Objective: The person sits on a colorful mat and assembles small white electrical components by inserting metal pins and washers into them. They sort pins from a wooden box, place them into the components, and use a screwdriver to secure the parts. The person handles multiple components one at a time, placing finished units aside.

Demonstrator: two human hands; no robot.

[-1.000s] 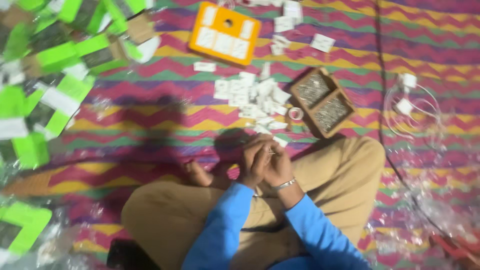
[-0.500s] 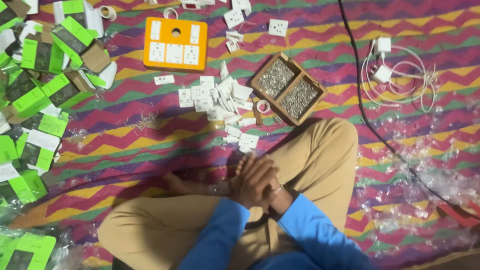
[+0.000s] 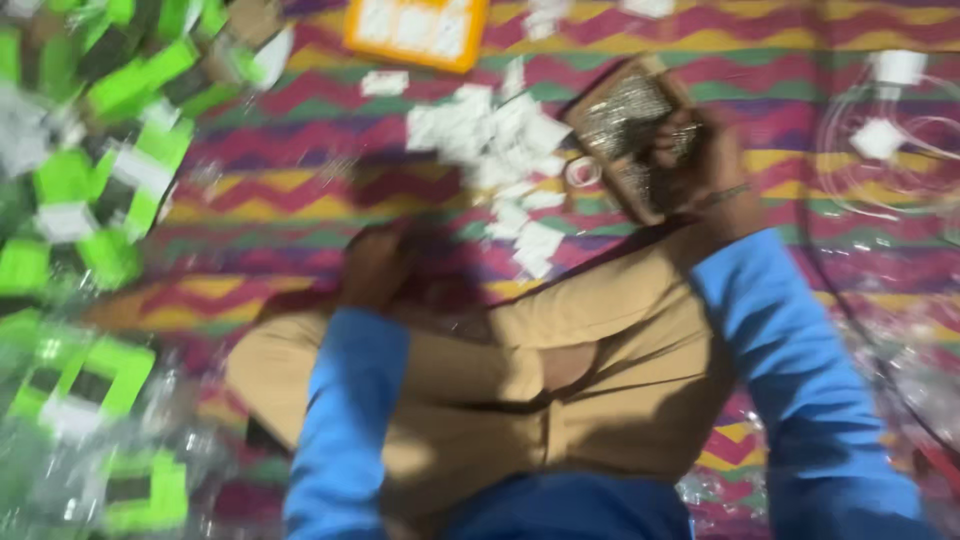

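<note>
Blue sleeves and tan trousers fill the near edge of the head view: the person sits cross-legged on a woven mat [image 3: 300, 190] of zigzag stripes in purple, yellow, green and red. Left hand [image 3: 372, 265] rests low by the knee, over the mat; blur hides whether it is open or closed. Right hand [image 3: 700, 160], a thin bracelet at its wrist, reaches forward over the near corner of a small brown tray [image 3: 620, 120] with two compartments of fine greyish bits; its fingers curl down onto the tray, though whether they pinch anything cannot be told. Just left of the tray lies a small ring-shaped roll [image 3: 582, 172], and beyond that a loose heap of white plastic pieces [image 3: 500, 140] that trails down toward the knee. Farther off, at the top edge, sits an orange tray [image 3: 420, 30] holding white squares. Green and white cartons [image 3: 90, 170] crowd the whole left side, some in clear wrap. At the right, white plugs with coiled clear cable [image 3: 885, 135] lie beside a dark cord [image 3: 830, 290], with crumpled clear plastic near the right knee. Open mat remains between the cartons and the white heap
</note>
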